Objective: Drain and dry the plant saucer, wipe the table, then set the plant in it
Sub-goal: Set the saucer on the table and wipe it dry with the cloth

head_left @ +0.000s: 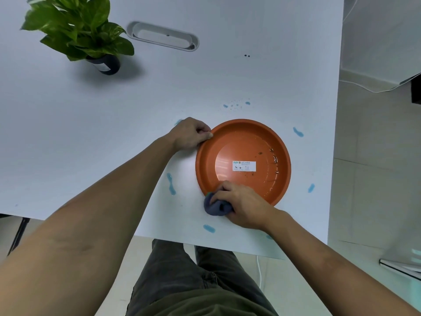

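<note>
An orange plant saucer [243, 142] sits near the front right of the white table [114, 124], with a white label in its middle and water glinting along its right inner side. My left hand [190, 134] pinches the saucer's upper-left rim. My right hand [242, 205] grips a bunched dark blue cloth [214, 207] at the saucer's near rim, where the cloth touches the table. The potted plant [79, 30], green leaves in a dark pot, stands at the far left, well apart from the saucer.
Blue water spots lie around the saucer: left [171, 183], front [209, 228], right [311, 188], upper right [298, 131] and behind [237, 104]. A grey cable-port cover [163, 36] is set in the far tabletop. The table's right edge is close to the saucer.
</note>
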